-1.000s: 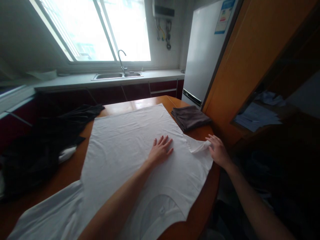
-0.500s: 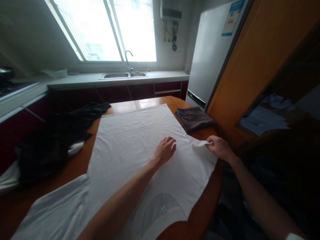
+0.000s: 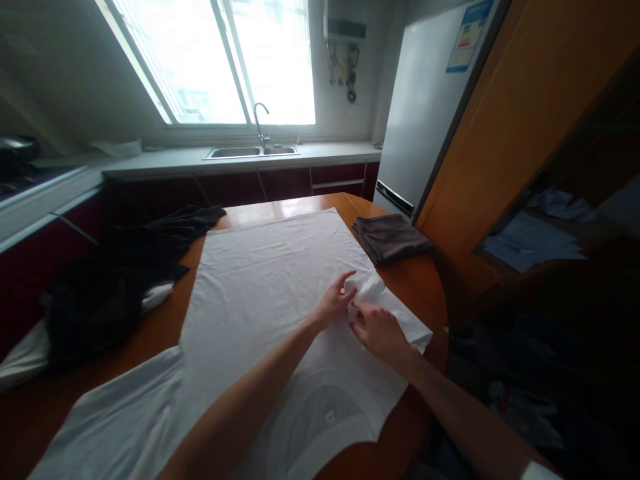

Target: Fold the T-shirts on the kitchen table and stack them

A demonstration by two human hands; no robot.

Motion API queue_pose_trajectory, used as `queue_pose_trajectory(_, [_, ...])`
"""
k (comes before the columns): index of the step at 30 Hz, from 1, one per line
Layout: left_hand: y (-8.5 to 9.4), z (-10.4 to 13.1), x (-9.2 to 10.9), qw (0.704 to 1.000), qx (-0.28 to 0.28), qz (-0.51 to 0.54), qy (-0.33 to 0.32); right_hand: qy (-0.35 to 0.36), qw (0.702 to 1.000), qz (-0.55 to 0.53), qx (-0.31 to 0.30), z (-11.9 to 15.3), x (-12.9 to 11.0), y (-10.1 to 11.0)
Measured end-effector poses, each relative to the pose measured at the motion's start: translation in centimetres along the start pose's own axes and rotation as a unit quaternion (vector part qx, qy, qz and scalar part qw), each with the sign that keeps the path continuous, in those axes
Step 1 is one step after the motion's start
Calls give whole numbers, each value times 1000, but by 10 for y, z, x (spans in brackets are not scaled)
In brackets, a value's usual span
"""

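A white T-shirt [image 3: 260, 267] lies spread on a wooden table, its neckline toward me and its hem at the far side. My left hand [image 3: 336, 303] rests on the shirt near its right side, thumb and fingers apart. Close beside it, my right hand [image 3: 383, 332] has its fingers bent around cloth of the right sleeve, which is turned inward over the body of the shirt. The fingertips are partly hidden against the white fabric. The left sleeve [image 3: 120, 400] stretches out flat at the lower left.
A folded dark brown cloth [image 3: 393, 239] lies on the table [image 3: 435, 287] to the right of the shirt. Dark clothes [image 3: 110, 287] are heaped on the left. Beyond stand a counter with a sink [image 3: 235, 153] and a fridge [image 3: 420, 100].
My right hand has moved left, bringing the sleeve inward from the table's right edge to beside my left hand. My left hand has shifted slightly and its fingers have spread.
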State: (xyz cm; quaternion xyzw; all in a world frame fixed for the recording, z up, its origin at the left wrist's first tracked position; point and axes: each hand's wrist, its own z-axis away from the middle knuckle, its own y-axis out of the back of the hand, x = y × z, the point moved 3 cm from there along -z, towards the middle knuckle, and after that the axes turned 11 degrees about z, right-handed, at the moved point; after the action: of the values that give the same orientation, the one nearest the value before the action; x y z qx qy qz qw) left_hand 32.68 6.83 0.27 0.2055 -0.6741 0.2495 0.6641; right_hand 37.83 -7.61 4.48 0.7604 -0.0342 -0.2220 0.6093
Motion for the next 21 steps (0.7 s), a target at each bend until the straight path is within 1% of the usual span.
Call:
queue_pose_trajectory(2, [1, -1, -2, 998, -1, -55, -33, 18, 998, -66, 14, 5, 2, -1])
queue_pose_trajectory(3, [1, -2, -2, 996, -3, -75, -52, 24, 995, -93, 33, 7, 8, 2])
queue_pose_trajectory(5, [2, -4, -1, 990, -1, -101, -94, 20, 988, -121, 89, 10, 27, 10])
queue_pose_trajectory(7, [3, -7, 1, 986, 5, -112, -120, -4, 983, -121, 139, 14, 54, 17])
queue_pose_trajectory(10, [7, -10, -1, 984, 26, -140, -110, -43, 975, -123, 178, 27, 93, 19])
queue_pose_trajectory(12, [10, -10, -2, 980, 47, -173, -92, -53, 970, -132, 195, 40, 113, 16])
queue_pose_trajectory(14, [12, -6, 4, 966, 66, -224, -111, -68, 964, -136, 219, 55, 128, 13])
queue_pose_trajectory(16, [12, 1, 19, 937, 71, -297, -168, -102, 953, -137, 250, 67, 140, 11])
queue_pose_trajectory(17, [9, 5, 28, 921, 50, -334, -194, -123, 947, -138, 264, 71, 144, 10])
queue_pose_trajectory(18, [5, 9, 37, 907, 5, -364, -211, -144, 940, -142, 274, 75, 148, 9])
queue_pose_trajectory(19, [-1, 14, 45, 895, -64, -386, -214, -161, 935, -153, 277, 76, 150, 8])
queue_pose_trajectory(21, [-16, 26, 55, 863, -238, -407, -181, -185, 928, -189, 264, 76, 153, 5])
